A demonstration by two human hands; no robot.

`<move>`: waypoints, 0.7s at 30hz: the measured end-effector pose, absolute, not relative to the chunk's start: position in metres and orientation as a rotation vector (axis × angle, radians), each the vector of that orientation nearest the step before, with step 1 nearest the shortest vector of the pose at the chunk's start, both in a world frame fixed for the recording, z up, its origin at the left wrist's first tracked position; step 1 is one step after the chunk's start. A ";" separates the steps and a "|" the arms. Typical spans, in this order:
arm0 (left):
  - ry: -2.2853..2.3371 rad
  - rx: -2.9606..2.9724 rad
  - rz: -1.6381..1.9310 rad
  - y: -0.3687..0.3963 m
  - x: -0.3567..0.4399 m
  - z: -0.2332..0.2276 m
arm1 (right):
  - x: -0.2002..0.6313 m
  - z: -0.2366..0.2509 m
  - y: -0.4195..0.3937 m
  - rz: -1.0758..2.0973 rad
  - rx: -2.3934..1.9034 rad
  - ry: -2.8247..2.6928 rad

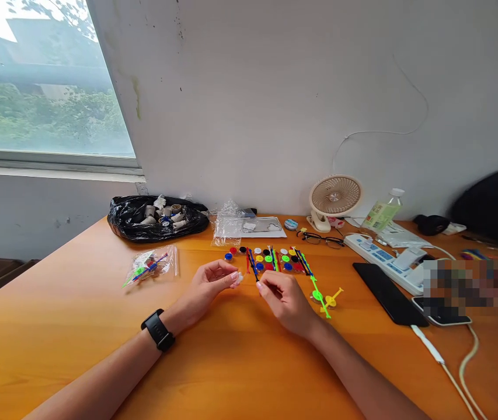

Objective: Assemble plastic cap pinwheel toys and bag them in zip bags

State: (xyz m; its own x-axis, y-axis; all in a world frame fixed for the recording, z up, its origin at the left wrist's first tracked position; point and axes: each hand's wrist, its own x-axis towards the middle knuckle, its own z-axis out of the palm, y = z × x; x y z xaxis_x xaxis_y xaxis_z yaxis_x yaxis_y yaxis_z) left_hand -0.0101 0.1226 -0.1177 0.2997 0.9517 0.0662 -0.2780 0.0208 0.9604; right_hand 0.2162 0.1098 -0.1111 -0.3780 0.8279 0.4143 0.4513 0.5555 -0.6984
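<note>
Right hand's (286, 298) grip pinches blue stick (253, 266) over orange table (77, 315).

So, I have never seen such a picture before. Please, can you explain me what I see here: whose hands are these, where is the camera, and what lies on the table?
There is no machine here: a person works with two bare hands. The single picture comes from a camera worn on the person's head, looking forward and down.

The left hand, with a black watch on its wrist, pinches a small white piece. The right hand holds the end of a thin blue stick.

On the orange table lie small coloured plastic wheels and sticks, a clear bag of parts, a black bag, a small fan, glasses, a power strip and a dark phone.
</note>
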 end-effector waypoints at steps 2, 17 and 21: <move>0.745 1.118 1.105 0.122 -0.009 -0.118 | 0.213 -0.114 0.108 0.614 -1.062 -2.032; 0.523 0.657 1.111 0.134 -0.014 -0.121 | 0.212 -0.116 0.106 0.495 -1.079 -2.008; 0.501 0.640 1.099 0.135 -0.013 -0.122 | 0.210 -0.115 0.104 0.465 -1.063 -2.018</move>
